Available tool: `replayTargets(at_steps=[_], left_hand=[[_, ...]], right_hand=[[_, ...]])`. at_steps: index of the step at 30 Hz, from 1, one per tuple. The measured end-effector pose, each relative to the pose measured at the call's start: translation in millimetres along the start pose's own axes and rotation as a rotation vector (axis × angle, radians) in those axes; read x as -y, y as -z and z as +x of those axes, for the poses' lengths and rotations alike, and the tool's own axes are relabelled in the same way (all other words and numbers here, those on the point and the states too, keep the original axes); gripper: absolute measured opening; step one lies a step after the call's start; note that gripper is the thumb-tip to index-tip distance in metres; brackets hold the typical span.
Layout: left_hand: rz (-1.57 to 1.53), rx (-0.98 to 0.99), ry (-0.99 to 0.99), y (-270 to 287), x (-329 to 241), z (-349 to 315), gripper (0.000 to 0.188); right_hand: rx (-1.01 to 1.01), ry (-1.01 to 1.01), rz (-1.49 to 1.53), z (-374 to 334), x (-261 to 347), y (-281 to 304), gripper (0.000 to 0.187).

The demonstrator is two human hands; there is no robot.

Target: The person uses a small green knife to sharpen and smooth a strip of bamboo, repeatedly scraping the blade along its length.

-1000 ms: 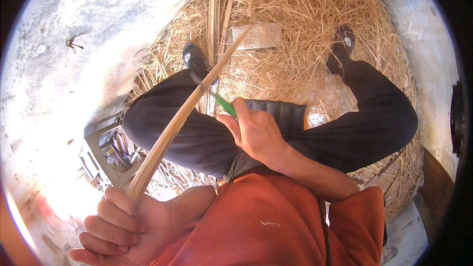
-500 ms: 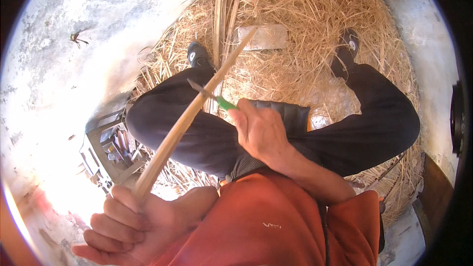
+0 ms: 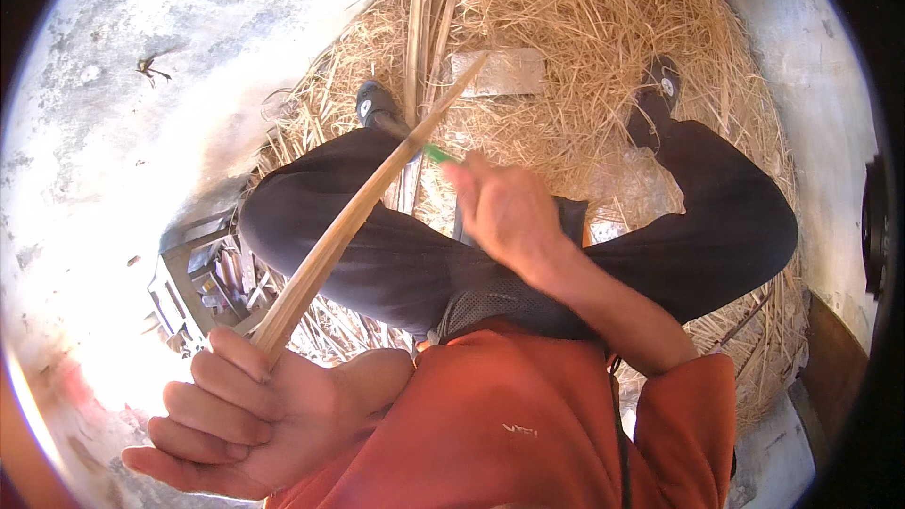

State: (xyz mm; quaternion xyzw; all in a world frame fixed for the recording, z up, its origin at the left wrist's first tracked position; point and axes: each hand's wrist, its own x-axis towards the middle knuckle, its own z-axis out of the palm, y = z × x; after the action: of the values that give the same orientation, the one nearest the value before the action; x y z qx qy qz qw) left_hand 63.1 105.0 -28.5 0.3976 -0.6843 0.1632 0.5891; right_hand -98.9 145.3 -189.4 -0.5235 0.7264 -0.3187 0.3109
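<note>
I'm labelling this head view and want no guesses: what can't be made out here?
- Tool in the right hand: only a green handle tip shows; the hand is motion-blurred and the blade cannot be made out.
- Stick: its near end is hidden inside the left hand.
- Box of small items: contents too small and glare-washed.

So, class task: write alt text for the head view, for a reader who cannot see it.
A seated person's left hand grips a long split cane strip while the right hand works a green-handled tool against it, above dark-trousered legs and scattered straw.
</note>
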Motion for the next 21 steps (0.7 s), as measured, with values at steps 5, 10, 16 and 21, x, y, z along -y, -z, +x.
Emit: replayTargets(at_steps=[5, 10, 16, 21], left_hand=[[-0.216, -0.064, 0.104, -10.5, -14.0, 5.5, 0.041], [-0.858, -0.28, 0.51, -22.9, -41.3, 6.1, 0.041], [0.138, 0.148, -0.128, 9.1, 12.1, 12.2, 0.066], [-0.802, 0.311, 0.308, 32.9, 39.7, 18.8, 0.047]], right_hand=[[-0.107, -0.104, -0.071, 21.4, -56.4, -31.5, 0.043], [0.044, -0.063, -0.023, 16.8, -19.6, -10.3, 0.042], [-0.001, -0.059, -0.364, 38.3, -166.3, -44.7, 0.045], [0.059, -0.058, 0.312, 12.3, -20.1, 12.2, 0.038]])
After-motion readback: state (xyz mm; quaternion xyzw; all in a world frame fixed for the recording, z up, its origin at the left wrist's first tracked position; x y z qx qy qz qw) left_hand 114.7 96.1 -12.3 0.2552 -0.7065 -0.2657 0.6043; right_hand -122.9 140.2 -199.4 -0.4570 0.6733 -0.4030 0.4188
